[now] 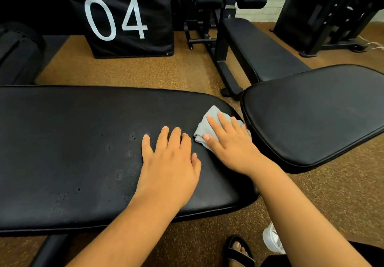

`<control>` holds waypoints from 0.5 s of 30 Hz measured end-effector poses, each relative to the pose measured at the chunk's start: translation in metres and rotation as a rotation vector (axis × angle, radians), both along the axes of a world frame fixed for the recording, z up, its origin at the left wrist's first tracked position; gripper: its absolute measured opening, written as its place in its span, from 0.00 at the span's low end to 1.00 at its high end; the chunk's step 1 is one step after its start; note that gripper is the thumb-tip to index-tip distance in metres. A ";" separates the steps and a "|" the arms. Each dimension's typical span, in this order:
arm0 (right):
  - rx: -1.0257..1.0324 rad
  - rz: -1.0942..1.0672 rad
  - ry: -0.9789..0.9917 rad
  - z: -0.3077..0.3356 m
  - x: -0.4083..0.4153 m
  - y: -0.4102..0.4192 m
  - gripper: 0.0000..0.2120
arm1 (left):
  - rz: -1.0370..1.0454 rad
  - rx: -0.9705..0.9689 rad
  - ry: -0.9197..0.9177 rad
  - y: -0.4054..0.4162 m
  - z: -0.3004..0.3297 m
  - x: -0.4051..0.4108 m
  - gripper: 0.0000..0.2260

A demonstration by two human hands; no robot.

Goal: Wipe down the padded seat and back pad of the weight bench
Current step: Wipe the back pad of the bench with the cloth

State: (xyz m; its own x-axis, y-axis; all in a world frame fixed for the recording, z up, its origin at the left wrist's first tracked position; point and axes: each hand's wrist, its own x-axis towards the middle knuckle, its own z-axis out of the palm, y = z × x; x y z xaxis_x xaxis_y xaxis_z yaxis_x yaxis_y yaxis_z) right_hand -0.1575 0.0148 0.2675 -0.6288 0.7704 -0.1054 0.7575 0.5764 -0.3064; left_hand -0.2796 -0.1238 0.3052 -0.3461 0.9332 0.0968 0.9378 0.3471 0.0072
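The long black back pad of the weight bench lies flat across the left and middle of the view, speckled with small droplets. The shorter seat pad sits to its right across a narrow gap, tilted a little. My right hand presses a small grey cloth flat onto the back pad's right end, near the gap, with fingers straight. My left hand rests flat on the back pad just left of the cloth, fingers spread.
A black box marked "04" stands on the brown carpet behind the bench. A second black bench with foam rollers stands at the back right. A clear spray bottle and my sandalled foot are on the floor below.
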 end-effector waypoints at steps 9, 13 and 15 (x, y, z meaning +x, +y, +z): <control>-0.064 -0.011 -0.055 0.010 -0.085 0.083 0.31 | 0.006 0.009 -0.027 0.000 -0.002 0.000 0.26; -0.050 -0.008 -0.072 0.010 -0.099 0.091 0.30 | 0.007 -0.019 -0.040 -0.001 0.003 0.001 0.25; -0.051 0.003 -0.061 0.012 -0.092 0.079 0.30 | 0.005 -0.036 -0.050 -0.004 0.005 0.001 0.25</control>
